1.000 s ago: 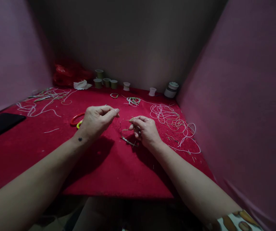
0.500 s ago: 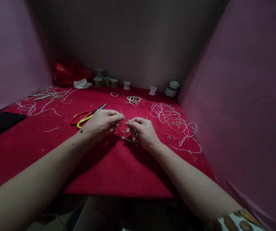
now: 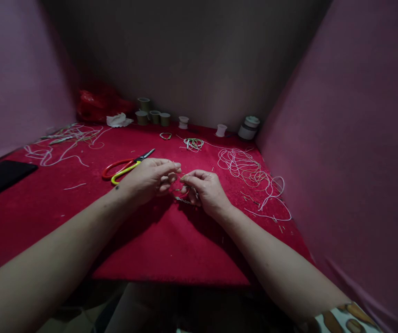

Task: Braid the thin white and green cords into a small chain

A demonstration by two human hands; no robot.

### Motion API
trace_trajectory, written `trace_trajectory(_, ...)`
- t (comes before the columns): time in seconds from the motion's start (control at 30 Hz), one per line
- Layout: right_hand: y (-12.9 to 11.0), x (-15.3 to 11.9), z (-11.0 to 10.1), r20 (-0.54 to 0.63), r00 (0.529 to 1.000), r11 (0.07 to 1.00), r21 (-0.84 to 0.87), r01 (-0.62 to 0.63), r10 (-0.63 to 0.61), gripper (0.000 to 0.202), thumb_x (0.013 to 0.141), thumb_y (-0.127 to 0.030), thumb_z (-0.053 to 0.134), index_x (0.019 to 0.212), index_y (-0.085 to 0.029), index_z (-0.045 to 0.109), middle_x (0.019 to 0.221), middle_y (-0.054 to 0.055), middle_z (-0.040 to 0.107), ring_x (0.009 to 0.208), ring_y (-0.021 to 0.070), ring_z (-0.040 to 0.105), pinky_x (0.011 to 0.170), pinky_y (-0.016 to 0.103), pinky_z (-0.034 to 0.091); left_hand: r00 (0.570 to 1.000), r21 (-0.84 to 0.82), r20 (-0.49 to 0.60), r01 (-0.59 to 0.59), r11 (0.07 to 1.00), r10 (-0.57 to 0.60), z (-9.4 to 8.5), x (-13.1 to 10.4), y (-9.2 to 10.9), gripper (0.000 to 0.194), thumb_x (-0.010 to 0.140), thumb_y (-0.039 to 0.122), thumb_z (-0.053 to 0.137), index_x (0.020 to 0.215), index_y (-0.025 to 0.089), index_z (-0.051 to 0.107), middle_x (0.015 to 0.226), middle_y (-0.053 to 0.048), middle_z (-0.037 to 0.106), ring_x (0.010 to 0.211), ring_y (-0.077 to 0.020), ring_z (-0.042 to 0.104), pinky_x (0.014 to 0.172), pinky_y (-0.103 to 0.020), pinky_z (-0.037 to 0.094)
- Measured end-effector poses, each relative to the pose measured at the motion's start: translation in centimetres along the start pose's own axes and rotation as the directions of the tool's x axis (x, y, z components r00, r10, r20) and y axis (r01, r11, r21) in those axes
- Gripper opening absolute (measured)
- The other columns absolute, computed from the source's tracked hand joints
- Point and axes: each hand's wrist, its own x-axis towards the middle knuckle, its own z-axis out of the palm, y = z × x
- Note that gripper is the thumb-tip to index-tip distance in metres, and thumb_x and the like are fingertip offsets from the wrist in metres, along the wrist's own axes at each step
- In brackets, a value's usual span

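My right hand (image 3: 205, 188) pinches a thin, light cord between thumb and forefinger. A braided cord bracelet (image 3: 182, 200) hangs in a loop below those fingers, partly hidden by them. Just left of it, my left hand (image 3: 152, 179) is closed with thumb and forefinger together on the cord's thin end, which is hard to see. Its other fingers are curled. Both hands are slightly above the red cloth (image 3: 143, 249), their fingertips close but apart. Scissors (image 3: 125, 167) with one red and one yellow handle lie behind my left wrist, blades partly spread.
Loose pale cord (image 3: 242, 164) spreads at the right, with short clippings near it. Another cord tangle (image 3: 70, 138) lies at the left, behind a black flat object (image 3: 6, 179). Several spools (image 3: 142, 117), a lidded jar (image 3: 249, 127) and a red plastic bag (image 3: 100, 104) stand along the back wall.
My left fingertips have shifted slightly right, and the thumb now covers the cord tail that stood up between the hands. My right hand and the bracelet have barely moved.
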Motion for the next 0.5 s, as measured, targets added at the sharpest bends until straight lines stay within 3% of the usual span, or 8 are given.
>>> trace_trajectory(0.17, -0.1, -0.1, 0.0, -0.008, 1.0, 1.0, -0.001, -0.005, 0.005, 0.017, 0.074, -0.034, 0.068, 0.072, -0.017, 0.063, 0.056, -0.003, 0.064, 0.033, 0.0053, 0.043, 0.031, 0.02, 0.026, 0.998, 0.081, -0.001, -0.06, 0.995, 0.061, 0.0, -0.2, 0.2, 0.017, 0.073, 0.023, 0.07, 0.064, 0.015, 0.059, 0.052, 0.003, 0.055, 0.036, -0.0043, 0.041, 0.037, -0.017, 0.027)
trace_trajectory(0.27, -0.3, -0.1, 0.0, -0.018, 1.0, 0.999, 0.027, -0.021, 0.022, 0.017, 0.072, -0.034, 0.07, 0.072, -0.017, 0.064, 0.056, -0.003, 0.064, 0.033, 0.0055, 0.043, 0.031, 0.02, 0.026, 0.994, 0.275, -0.001, -0.104, 0.956, 0.108, -0.1, -0.3, 0.5, 0.014, 0.077, 0.024, 0.065, 0.066, 0.015, 0.062, 0.05, 0.002, 0.056, 0.037, -0.0065, 0.042, 0.039, -0.019, 0.03)
trace_trajectory(0.4, -0.4, -0.1, 0.0, -0.014, 0.999, 0.998, 0.054, -0.045, 0.046, 0.015, 0.07, -0.031, 0.069, 0.071, -0.016, 0.064, 0.055, -0.002, 0.064, 0.033, 0.0055, 0.044, 0.031, 0.019, 0.027, 0.977, 0.58, 0.055, -0.201, 0.789, 0.208, -0.4, -0.2, 0.3, 0.019, 0.082, 0.028, 0.06, 0.066, 0.018, 0.065, 0.045, 0.003, 0.053, 0.041, -0.011, 0.047, 0.046, -0.023, 0.035)
trace_trajectory(0.5, -0.4, 0.0, -0.1, -0.001, 0.999, 0.997, 0.055, -0.053, 0.053, 0.013, 0.069, -0.029, 0.067, 0.07, -0.016, 0.065, 0.054, -0.002, 0.064, 0.032, 0.0058, 0.045, 0.03, 0.018, 0.026, 0.934, 0.726, 0.143, -0.324, 0.607, 0.328, -0.7, 0.3, -0.6, 0.019, 0.082, 0.027, 0.058, 0.067, 0.019, 0.066, 0.055, 0.0, 0.061, 0.052, -0.0138, 0.053, 0.056, -0.024, 0.038)
